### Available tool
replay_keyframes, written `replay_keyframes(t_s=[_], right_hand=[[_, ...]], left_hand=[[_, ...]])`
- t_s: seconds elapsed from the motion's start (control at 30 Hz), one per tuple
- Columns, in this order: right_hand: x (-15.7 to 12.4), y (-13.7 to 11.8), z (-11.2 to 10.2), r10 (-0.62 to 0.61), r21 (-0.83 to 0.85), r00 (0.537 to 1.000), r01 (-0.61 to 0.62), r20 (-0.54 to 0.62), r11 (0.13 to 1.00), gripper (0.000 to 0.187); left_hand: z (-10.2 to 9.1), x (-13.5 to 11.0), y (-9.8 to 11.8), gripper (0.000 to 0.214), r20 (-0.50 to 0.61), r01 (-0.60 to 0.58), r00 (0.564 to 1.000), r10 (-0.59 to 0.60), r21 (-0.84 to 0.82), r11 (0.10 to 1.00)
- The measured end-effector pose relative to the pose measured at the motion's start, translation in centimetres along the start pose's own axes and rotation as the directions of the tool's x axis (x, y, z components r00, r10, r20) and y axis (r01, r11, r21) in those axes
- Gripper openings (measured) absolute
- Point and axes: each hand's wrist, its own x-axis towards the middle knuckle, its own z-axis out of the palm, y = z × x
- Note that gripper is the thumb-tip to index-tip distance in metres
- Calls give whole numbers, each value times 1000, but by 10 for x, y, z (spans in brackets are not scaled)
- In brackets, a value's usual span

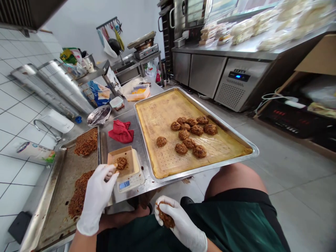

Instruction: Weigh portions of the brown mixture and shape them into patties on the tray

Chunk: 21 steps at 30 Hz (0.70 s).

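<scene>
My left hand (101, 187), in a white glove, is over the edge of a small cardboard tray (129, 154) on a digital kitchen scale (131, 181). Its thumb and fingers are drawn together beside a lump of brown filling (121, 163) in the tray; the fingertips look stained, and whatever they pinch is too small to name. The scale's display seems to read 59.8. Above my lap, my right hand (178, 220), also gloved, is closed around a bigger ball of brown filling (166, 217). Several shaped balls (189, 142) rest on the yellowish lined baking tray (144, 134).
On the left, a metal tray (56, 206) bears two heaps of filling (85, 141). A red cloth (121, 131) lies behind the scale. A plastic tub (137, 92) with yellow contents stands farther back. Steel counter fridges (207, 71) line the right, with packaged goods on top.
</scene>
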Motion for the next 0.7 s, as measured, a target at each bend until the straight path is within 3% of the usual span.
replay_keyframes(t_s=[0.07, 0.17, 0.27, 0.33, 0.43, 0.57, 0.63, 0.7], right_hand=[[0, 3, 1, 6, 2, 1000, -6, 15, 1000, 12], [1, 6, 1, 2, 6, 1000, -3, 18, 1000, 12], [3, 6, -3, -5, 13, 1000, 5, 7, 1000, 11], [4, 6, -5, -12, 19, 1000, 12, -5, 1000, 11], [5, 5, -7, -14, 26, 1000, 15, -18, 1000, 11], [3, 3, -5, -25, 32, 1000, 26, -11, 999, 11], [1, 1, -3, -24, 44, 1000, 24, 4, 999, 10], [0, 0, -1, -1, 64, 1000, 1, 3, 998, 16]], left_hand=[[-2, 23, -16, 22, -4, -18, 1000, 18, 45, 999], [12, 47, -30, 11, 88, -119, 990, 107, 142, 983], [28, 58, -34, 16, 161, -185, 975, 155, 190, 964], [28, 59, -34, 25, 201, -221, 963, 180, 208, 953], [7, 57, -31, 32, 223, -246, 955, 195, 230, 942], [-29, 57, -25, 26, 31, -151, 988, 148, 294, 944], [-34, 58, -23, 23, -13, -139, 989, 150, 306, 942], [-30, 59, -22, 21, 32, -169, 985, 167, 292, 941]])
